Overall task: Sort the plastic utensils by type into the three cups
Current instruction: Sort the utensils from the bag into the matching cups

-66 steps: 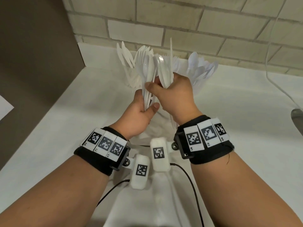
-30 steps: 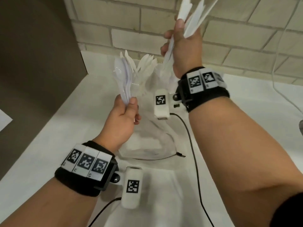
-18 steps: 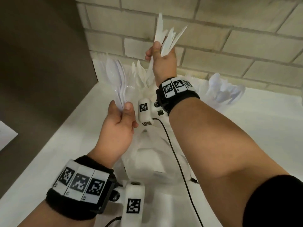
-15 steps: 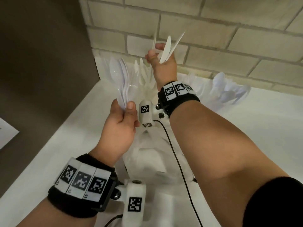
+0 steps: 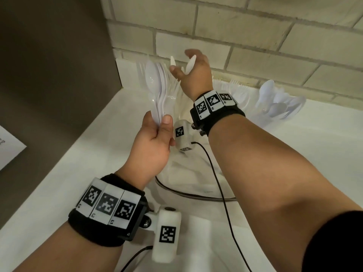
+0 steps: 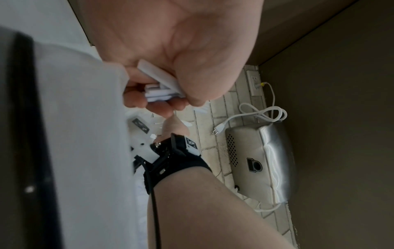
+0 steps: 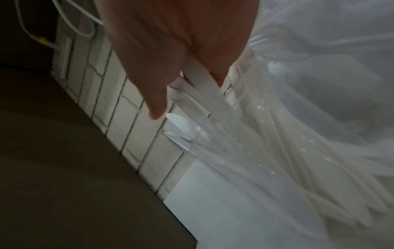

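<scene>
My left hand [image 5: 158, 119] grips a bunch of white plastic spoons [image 5: 152, 79] by their handles, bowls pointing up; the left wrist view shows the handle ends [image 6: 160, 87] pinched between thumb and fingers. My right hand [image 5: 182, 63] is at the back, over the clear cup [image 5: 172, 97] on the left, with a few white knives [image 5: 191, 64] loosely held between thumb and fingers. In the right wrist view the knife handles [image 7: 198, 74] still sit between the fingers. The picture is blurred there.
A cup of forks [image 5: 237, 87] and a cup of spoons [image 5: 275, 101] stand along the brick wall to the right. A clear plastic bag [image 5: 192, 173] lies on the white counter under my arms. A dark panel closes the left side. A silver appliance [image 6: 262, 160] sits further right.
My right hand has come down from high against the wall to just above the left cup, and its grip on the knives has loosened. The left hand has kept its spoons almost still.
</scene>
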`<control>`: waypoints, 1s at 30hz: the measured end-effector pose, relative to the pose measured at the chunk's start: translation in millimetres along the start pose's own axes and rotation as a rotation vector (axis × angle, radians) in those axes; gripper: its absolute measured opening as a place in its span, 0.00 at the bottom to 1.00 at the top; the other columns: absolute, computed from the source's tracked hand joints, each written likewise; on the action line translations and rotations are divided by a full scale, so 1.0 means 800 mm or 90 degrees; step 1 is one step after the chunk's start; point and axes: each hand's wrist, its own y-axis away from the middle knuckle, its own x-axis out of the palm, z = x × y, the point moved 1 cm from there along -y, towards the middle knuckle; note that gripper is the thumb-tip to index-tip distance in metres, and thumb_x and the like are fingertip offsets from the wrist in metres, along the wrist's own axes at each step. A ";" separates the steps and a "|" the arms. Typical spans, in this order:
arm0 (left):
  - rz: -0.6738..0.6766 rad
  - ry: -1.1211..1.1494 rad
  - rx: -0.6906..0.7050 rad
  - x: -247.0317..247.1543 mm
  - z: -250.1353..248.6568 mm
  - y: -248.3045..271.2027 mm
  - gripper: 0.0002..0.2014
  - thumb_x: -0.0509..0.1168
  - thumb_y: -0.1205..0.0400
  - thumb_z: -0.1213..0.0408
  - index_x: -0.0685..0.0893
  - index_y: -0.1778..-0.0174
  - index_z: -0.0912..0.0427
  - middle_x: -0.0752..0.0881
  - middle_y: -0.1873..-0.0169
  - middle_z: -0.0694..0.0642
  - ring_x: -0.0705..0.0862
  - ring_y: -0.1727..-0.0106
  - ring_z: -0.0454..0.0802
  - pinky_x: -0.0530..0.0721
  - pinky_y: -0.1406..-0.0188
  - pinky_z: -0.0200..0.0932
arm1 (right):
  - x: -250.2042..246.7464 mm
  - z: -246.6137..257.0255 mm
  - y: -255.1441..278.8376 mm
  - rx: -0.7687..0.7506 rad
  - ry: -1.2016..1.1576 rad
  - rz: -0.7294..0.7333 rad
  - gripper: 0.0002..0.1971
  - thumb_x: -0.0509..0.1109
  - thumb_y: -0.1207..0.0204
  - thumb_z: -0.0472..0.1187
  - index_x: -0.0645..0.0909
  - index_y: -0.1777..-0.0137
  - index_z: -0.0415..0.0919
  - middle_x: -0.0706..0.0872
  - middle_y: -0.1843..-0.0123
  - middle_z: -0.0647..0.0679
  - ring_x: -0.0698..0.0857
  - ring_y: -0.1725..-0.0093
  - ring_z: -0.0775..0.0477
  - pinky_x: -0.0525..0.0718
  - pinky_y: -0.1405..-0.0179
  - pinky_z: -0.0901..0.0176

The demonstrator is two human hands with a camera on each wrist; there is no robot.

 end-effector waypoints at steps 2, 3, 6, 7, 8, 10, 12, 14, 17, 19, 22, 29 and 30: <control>0.002 0.003 0.002 0.001 0.001 0.000 0.10 0.55 0.13 0.51 0.72 0.55 0.53 0.80 0.68 0.49 0.81 0.67 0.47 0.78 0.64 0.48 | -0.005 0.002 0.003 -0.072 -0.055 -0.065 0.37 0.80 0.32 0.42 0.68 0.25 0.38 0.73 0.28 0.40 0.75 0.29 0.46 0.72 0.33 0.70; 0.004 0.006 0.003 0.002 0.002 0.000 0.10 0.55 0.13 0.52 0.72 0.55 0.53 0.80 0.68 0.49 0.81 0.67 0.47 0.78 0.65 0.47 | -0.006 0.004 0.004 -0.102 -0.078 -0.098 0.36 0.79 0.31 0.40 0.67 0.24 0.38 0.72 0.28 0.40 0.75 0.29 0.46 0.71 0.34 0.75; 0.002 0.012 0.002 0.005 0.002 0.000 0.10 0.55 0.13 0.53 0.72 0.55 0.53 0.80 0.67 0.49 0.81 0.68 0.45 0.76 0.64 0.43 | -0.002 0.004 0.004 -0.135 -0.035 -0.098 0.17 0.68 0.21 0.36 0.78 0.32 0.35 0.78 0.33 0.36 0.78 0.33 0.41 0.76 0.36 0.68; 0.001 0.013 0.000 0.005 0.002 0.001 0.09 0.55 0.13 0.53 0.72 0.55 0.53 0.80 0.67 0.50 0.81 0.68 0.44 0.76 0.64 0.44 | -0.001 0.003 0.003 -0.137 0.016 -0.073 0.13 0.64 0.19 0.36 0.82 0.38 0.34 0.81 0.36 0.35 0.79 0.35 0.39 0.77 0.34 0.58; 0.001 0.012 -0.001 0.005 0.001 0.001 0.10 0.55 0.13 0.53 0.72 0.55 0.54 0.80 0.67 0.51 0.81 0.68 0.44 0.77 0.64 0.44 | 0.001 0.000 0.001 -0.137 0.062 -0.043 0.12 0.62 0.17 0.37 0.84 0.42 0.34 0.81 0.36 0.35 0.79 0.34 0.38 0.75 0.32 0.54; 0.002 0.009 -0.004 0.004 -0.001 0.001 0.10 0.55 0.13 0.52 0.72 0.55 0.53 0.80 0.67 0.51 0.81 0.69 0.43 0.78 0.64 0.46 | -0.003 0.003 0.001 -0.116 0.089 -0.037 0.14 0.60 0.16 0.39 0.84 0.39 0.35 0.80 0.34 0.36 0.76 0.31 0.38 0.71 0.31 0.57; 0.003 0.018 -0.005 0.004 -0.005 0.003 0.10 0.55 0.13 0.53 0.72 0.55 0.54 0.79 0.67 0.51 0.81 0.69 0.43 0.78 0.65 0.45 | -0.018 0.021 0.004 -0.137 0.077 -0.102 0.15 0.60 0.17 0.41 0.83 0.37 0.37 0.79 0.34 0.38 0.76 0.32 0.40 0.72 0.32 0.59; 0.011 0.037 -0.006 0.005 -0.011 0.006 0.10 0.55 0.13 0.54 0.72 0.55 0.56 0.79 0.67 0.51 0.80 0.69 0.44 0.78 0.66 0.43 | -0.042 0.044 0.013 -0.143 0.070 -0.146 0.15 0.60 0.17 0.44 0.85 0.41 0.38 0.80 0.36 0.40 0.77 0.35 0.43 0.72 0.33 0.61; 0.052 0.091 -0.006 0.008 -0.023 0.014 0.10 0.55 0.13 0.55 0.73 0.56 0.57 0.78 0.68 0.51 0.79 0.69 0.44 0.79 0.66 0.36 | -0.087 0.080 0.042 -0.061 0.027 -0.111 0.15 0.59 0.16 0.48 0.86 0.49 0.42 0.86 0.45 0.48 0.83 0.46 0.51 0.81 0.40 0.55; 0.111 0.188 -0.039 0.010 -0.030 0.020 0.11 0.56 0.13 0.55 0.74 0.55 0.58 0.78 0.69 0.51 0.80 0.69 0.46 0.80 0.63 0.37 | -0.119 0.099 0.078 0.028 -0.078 -0.035 0.16 0.61 0.17 0.53 0.86 0.53 0.43 0.89 0.56 0.53 0.85 0.59 0.54 0.86 0.54 0.55; 0.195 0.329 -0.105 0.016 -0.039 0.030 0.10 0.56 0.14 0.56 0.76 0.55 0.59 0.78 0.69 0.51 0.79 0.67 0.49 0.81 0.62 0.42 | -0.155 0.111 0.138 0.131 -0.144 0.127 0.18 0.68 0.22 0.57 0.87 0.54 0.42 0.90 0.61 0.50 0.85 0.67 0.51 0.82 0.67 0.56; 0.279 0.201 -0.095 0.046 -0.040 0.059 0.10 0.56 0.14 0.54 0.74 0.46 0.57 0.77 0.65 0.51 0.76 0.74 0.45 0.74 0.75 0.41 | -0.168 0.084 0.200 0.182 -0.099 0.110 0.15 0.71 0.21 0.42 0.81 0.56 0.26 0.88 0.68 0.42 0.86 0.71 0.54 0.81 0.68 0.57; 0.278 0.157 -0.078 0.050 -0.037 0.063 0.13 0.56 0.15 0.50 0.72 0.44 0.55 0.75 0.66 0.50 0.74 0.75 0.43 0.72 0.77 0.38 | -0.169 0.081 0.205 0.186 -0.086 0.095 0.16 0.70 0.21 0.41 0.79 0.56 0.24 0.88 0.66 0.37 0.86 0.71 0.55 0.82 0.68 0.57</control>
